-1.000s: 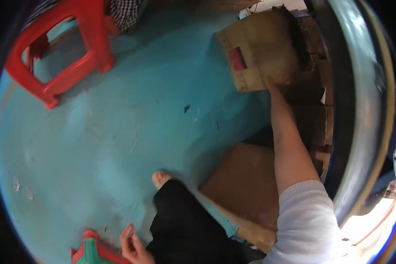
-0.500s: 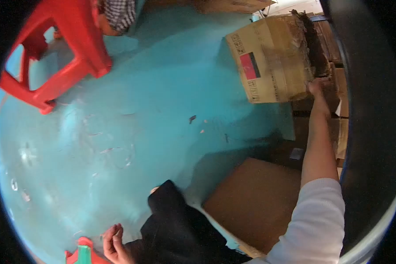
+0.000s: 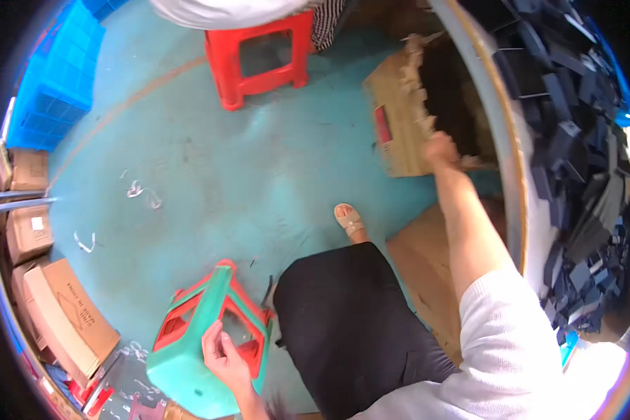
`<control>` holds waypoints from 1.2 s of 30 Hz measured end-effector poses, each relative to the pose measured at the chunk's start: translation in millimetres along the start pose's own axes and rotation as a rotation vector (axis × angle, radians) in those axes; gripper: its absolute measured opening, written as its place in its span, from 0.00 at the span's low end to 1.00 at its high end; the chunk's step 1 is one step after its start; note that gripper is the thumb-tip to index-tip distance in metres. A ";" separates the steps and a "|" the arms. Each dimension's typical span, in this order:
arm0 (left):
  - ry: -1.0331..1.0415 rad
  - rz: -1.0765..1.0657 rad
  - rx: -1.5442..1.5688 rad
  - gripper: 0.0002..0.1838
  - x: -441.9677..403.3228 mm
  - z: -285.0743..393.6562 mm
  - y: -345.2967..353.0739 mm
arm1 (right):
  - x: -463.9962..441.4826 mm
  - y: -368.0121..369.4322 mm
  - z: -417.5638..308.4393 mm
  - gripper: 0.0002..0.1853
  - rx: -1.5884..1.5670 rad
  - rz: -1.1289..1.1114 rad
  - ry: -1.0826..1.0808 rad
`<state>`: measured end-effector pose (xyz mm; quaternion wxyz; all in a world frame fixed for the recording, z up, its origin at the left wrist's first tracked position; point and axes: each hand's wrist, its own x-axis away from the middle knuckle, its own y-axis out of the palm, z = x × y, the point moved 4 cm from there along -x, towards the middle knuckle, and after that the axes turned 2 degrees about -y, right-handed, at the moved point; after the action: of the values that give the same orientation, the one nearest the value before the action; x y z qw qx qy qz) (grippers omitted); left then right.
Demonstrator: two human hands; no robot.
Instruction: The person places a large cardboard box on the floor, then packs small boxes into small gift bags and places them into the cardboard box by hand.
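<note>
My right hand [image 3: 441, 150], at the end of an outstretched arm, is closed on the ragged rim of a brown cardboard box [image 3: 402, 152]. The box stands on the floor beside the table, its torn open top facing up and to the right and a red label on its side. Its inside is dark. My left hand [image 3: 224, 355] is loosely curled with fingers a little apart, holding nothing visible. It appears just above a green and red plastic stool [image 3: 189, 371]; contact cannot be made out.
A worktable edge [image 3: 505, 126] runs along the right, with many dark blocks [image 3: 567, 147] piled on it. Another cardboard piece [image 3: 427, 259] is by my leg. A red stool [image 3: 273, 87] with a seated person is ahead. Blue crates [image 3: 52, 91] and cartons [image 3: 70, 315] line the left.
My view has shifted, bringing the tabletop and left-side cartons into sight. The box has turned so its opening shows more, my right hand still on its rim. My left hand now appears over the stool.
</note>
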<state>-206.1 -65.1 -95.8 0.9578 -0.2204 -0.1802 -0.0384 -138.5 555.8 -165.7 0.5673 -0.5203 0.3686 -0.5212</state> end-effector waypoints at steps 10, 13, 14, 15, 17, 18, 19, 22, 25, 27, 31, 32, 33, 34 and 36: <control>-0.042 -0.033 -0.102 0.10 79.8 -28.5 -152.0 | 448.7 61.9 -191.4 0.10 -0.247 -0.543 -1.011; -0.007 -0.067 -0.100 0.10 91.5 -15.8 -144.8 | 537.6 55.3 -225.5 0.18 -0.314 -0.526 -1.180; 0.024 -0.096 -0.093 0.10 97.8 -10.0 -147.0 | 560.9 35.7 -223.5 0.23 -0.479 -0.543 -1.147; 0.026 -0.102 -0.111 0.10 102.4 -4.1 -148.1 | 570.9 12.2 -218.8 0.28 -0.638 -0.543 -1.108; -0.014 -0.168 -0.070 0.10 114.7 2.5 -141.4 | 567.5 -25.2 -192.7 0.30 -0.715 -0.560 -1.200; -0.016 -0.177 -0.069 0.10 118.3 5.5 -145.7 | 571.0 -43.9 -175.5 0.33 -0.794 -0.583 -1.297; -0.009 -0.206 -0.048 0.10 118.9 9.3 -141.4 | 565.9 -49.3 -154.9 0.28 -0.792 -0.606 -1.319; -0.017 -0.243 -0.032 0.10 123.5 21.1 -144.7 | 527.2 -83.4 -40.3 0.23 -0.757 -0.635 -1.263; 0.122 -0.285 -0.059 0.09 114.8 38.0 -140.1 | 484.6 -102.8 91.9 0.16 -0.602 -0.577 -1.081; 0.167 -0.340 -0.102 0.09 95.2 35.5 -134.6 | 470.0 -120.2 170.0 0.13 -0.567 -0.595 -0.770; 0.250 -0.381 -0.259 0.09 72.8 94.8 -94.2 | 461.0 -147.0 255.6 0.13 -0.632 -0.511 -0.494; 0.303 -0.422 -0.208 0.09 71.8 109.7 -81.6 | 456.6 -153.8 267.1 0.13 -0.703 -0.446 -0.452; 0.359 -0.458 -0.183 0.09 72.3 126.9 -68.3 | 453.4 -159.7 277.5 0.12 -0.773 -0.383 -0.411; 0.415 -0.492 -0.158 0.09 74.1 145.9 -53.6 | 447.3 -166.0 283.4 0.12 -0.790 -0.368 -0.390; 0.433 -0.545 -0.165 0.09 86.4 181.9 -25.1 | 423.0 -181.7 291.8 0.12 -0.886 -0.243 -0.349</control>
<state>-189.1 -7.8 98.2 0.9074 -0.2275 -0.0216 -0.3528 182.2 218.9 118.4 0.2799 -0.8303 0.3909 -0.2819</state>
